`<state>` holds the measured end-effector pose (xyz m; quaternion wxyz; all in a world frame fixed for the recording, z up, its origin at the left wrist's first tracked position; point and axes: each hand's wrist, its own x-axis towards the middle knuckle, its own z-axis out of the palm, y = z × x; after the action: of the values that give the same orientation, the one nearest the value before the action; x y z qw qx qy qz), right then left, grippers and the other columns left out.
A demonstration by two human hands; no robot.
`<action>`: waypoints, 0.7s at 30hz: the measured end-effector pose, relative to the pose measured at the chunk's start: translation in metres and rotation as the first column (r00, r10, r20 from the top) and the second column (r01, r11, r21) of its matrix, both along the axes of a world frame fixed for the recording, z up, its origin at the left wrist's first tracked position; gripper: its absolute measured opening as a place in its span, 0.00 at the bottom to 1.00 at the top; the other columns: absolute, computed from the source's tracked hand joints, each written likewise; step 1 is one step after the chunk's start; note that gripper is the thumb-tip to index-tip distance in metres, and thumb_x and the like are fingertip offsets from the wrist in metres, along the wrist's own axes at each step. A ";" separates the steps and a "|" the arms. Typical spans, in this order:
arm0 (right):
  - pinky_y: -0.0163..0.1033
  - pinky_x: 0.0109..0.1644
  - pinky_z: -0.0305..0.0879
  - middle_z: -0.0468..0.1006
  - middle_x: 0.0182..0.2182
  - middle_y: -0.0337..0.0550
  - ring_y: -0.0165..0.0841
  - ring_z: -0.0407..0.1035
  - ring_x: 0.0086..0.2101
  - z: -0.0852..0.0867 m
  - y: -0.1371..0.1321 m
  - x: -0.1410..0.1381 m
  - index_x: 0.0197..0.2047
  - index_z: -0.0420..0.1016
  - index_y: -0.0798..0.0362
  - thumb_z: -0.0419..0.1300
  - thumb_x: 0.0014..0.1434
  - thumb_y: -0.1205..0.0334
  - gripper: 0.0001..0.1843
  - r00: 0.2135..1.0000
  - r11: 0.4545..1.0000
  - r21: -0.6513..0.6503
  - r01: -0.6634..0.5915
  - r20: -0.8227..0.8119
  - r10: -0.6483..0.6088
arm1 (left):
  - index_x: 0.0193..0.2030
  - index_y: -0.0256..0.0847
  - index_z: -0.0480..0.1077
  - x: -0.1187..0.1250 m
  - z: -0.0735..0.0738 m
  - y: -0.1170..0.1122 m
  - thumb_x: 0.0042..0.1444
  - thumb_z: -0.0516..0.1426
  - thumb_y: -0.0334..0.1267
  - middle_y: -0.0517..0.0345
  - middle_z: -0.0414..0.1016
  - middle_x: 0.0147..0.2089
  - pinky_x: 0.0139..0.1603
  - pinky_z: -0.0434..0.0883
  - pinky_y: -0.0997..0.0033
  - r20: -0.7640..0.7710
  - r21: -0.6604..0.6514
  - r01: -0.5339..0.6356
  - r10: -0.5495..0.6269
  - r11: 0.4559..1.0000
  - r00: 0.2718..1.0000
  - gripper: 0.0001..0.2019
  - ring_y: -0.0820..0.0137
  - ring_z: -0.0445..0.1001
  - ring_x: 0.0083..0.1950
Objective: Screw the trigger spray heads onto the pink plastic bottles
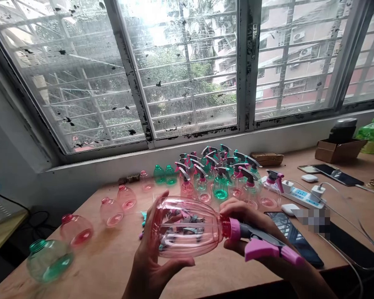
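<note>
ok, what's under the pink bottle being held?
Seen through the clear pink bottle, gripped by the left hand, with the right hand on its trigger sprayer: loose pink, grey and teal sprayer parts on the table. Hand and bottle hide their count.

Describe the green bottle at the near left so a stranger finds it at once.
Start at the wooden table under the window. A line of capless bottles runs to its near left corner; the last is the green bottle. Its neighbours are pink.

No text, label or number is legible.
</note>
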<state>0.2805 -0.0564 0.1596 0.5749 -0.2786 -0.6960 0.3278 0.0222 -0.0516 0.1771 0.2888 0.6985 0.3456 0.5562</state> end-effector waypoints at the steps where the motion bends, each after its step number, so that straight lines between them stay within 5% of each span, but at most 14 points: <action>1: 0.45 0.50 0.76 0.78 0.47 0.47 0.46 0.75 0.47 -0.002 0.001 0.000 0.52 0.77 0.45 0.70 0.59 0.55 0.18 1.000 1.000 0.011 -0.009 -0.002 0.009 | 0.70 0.57 0.61 0.000 0.000 0.000 0.47 0.72 0.49 0.51 0.57 0.76 0.56 0.81 0.48 0.001 0.001 -0.001 0.001 1.000 1.000 0.44 0.45 0.78 0.58; 9: 0.44 0.53 0.73 0.77 0.48 0.43 0.46 0.72 0.49 0.005 -0.003 0.001 0.51 0.77 0.42 0.72 0.56 0.50 0.20 0.999 0.999 -0.016 -0.038 0.014 0.038 | 0.69 0.59 0.62 -0.004 -0.002 0.000 0.46 0.73 0.48 0.52 0.55 0.77 0.58 0.80 0.49 -0.009 0.019 0.013 -0.012 1.000 1.000 0.44 0.45 0.76 0.61; 15: 0.44 0.51 0.74 0.76 0.49 0.45 0.47 0.72 0.50 0.003 -0.002 -0.001 0.53 0.74 0.42 0.73 0.57 0.60 0.22 0.997 0.998 -0.008 -0.060 0.045 0.061 | 0.70 0.63 0.59 -0.002 0.001 -0.003 0.47 0.73 0.47 0.56 0.53 0.77 0.60 0.78 0.53 0.010 -0.018 0.024 -0.024 1.000 1.000 0.45 0.50 0.76 0.60; 21: 0.43 0.50 0.75 0.75 0.49 0.46 0.46 0.72 0.49 0.004 -0.001 -0.002 0.52 0.75 0.44 0.70 0.59 0.51 0.19 0.997 0.996 -0.050 -0.079 0.015 0.080 | 0.70 0.65 0.59 -0.002 0.002 -0.004 0.46 0.73 0.47 0.56 0.52 0.77 0.62 0.76 0.51 0.021 -0.035 0.061 -0.060 0.998 0.998 0.46 0.50 0.77 0.59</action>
<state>0.2787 -0.0570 0.1632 0.5483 -0.2673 -0.7033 0.3651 0.0200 -0.0560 0.1789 0.3213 0.6979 0.3312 0.5477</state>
